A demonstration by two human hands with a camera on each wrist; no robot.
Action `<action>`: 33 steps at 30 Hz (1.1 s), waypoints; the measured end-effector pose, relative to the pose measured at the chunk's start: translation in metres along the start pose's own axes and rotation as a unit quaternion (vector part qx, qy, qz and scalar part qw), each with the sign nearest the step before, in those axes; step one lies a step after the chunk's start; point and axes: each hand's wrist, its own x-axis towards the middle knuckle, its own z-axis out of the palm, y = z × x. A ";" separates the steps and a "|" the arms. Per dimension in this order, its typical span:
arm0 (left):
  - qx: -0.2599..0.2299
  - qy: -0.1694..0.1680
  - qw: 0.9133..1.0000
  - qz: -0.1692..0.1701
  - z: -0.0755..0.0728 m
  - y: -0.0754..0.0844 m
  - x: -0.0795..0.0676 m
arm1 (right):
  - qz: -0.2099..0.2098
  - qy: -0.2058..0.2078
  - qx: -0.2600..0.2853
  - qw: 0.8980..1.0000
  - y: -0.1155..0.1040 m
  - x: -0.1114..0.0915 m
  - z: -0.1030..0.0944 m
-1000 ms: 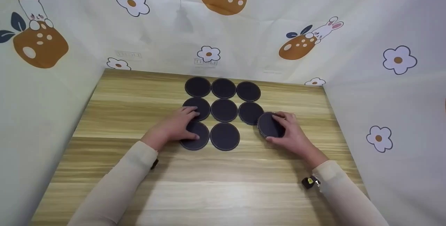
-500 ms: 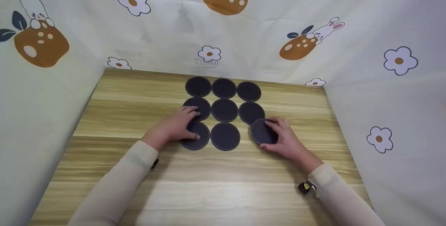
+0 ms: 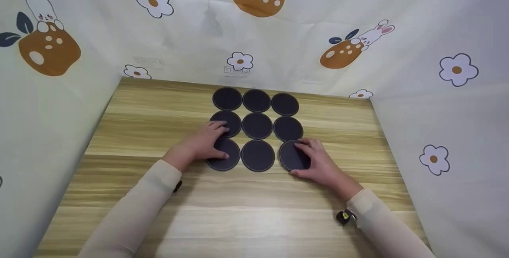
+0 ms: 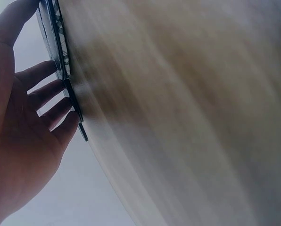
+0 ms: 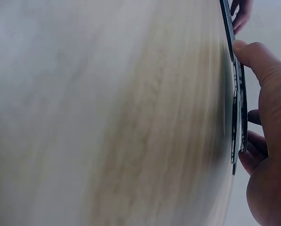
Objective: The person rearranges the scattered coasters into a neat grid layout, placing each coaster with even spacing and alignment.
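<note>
Round black coasters with stitched rims lie in three rows on the wooden table. My right hand (image 3: 324, 164) grips a coaster (image 3: 292, 155) at the right end of the front row, thumb at its near edge and fingers over its far side. A narrow gap parts it from the front middle coaster (image 3: 257, 155). My left hand (image 3: 201, 142) rests on the left column, its fingers spread over the middle-row coaster (image 3: 234, 125) and its thumb on the front left coaster (image 3: 222, 164). In the right wrist view the gripped coaster (image 5: 243, 103) appears edge-on beside the thumb.
Wood-grained tabletop (image 3: 238, 210) extends on all sides of the coasters. A pale curtain (image 3: 191, 39) printed with rabbits, flowers and orange fruit encloses the back and both sides. The back row, including its middle coaster (image 3: 257, 100), lies close to the rear table edge.
My right hand has moved left and toward the near side with its coaster, from beside the middle row to the right end of the front row. The left hand stays put.
</note>
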 end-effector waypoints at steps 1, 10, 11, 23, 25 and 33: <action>0.000 -0.001 1.000 -0.001 0.000 0.000 0.000 | 0.000 -0.001 0.000 1.000 -0.001 0.000 0.000; 0.005 -0.001 1.000 -0.003 -0.001 0.001 0.000 | -0.011 -0.005 0.000 1.000 -0.004 -0.003 0.003; 0.004 -0.001 1.000 -0.004 -0.001 0.002 0.000 | -0.012 -0.005 -0.002 1.000 -0.004 -0.003 0.004; -0.006 -0.002 1.000 -0.005 0.001 0.000 0.000 | -0.006 -0.016 0.001 1.000 -0.005 -0.002 0.007; -0.007 -0.002 1.000 -0.004 0.001 -0.001 0.000 | -0.004 -0.017 0.001 1.000 -0.006 -0.001 0.007; 0.008 0.003 1.000 -0.005 0.000 0.000 0.001 | 0.007 -0.020 -0.011 1.000 -0.011 0.002 0.007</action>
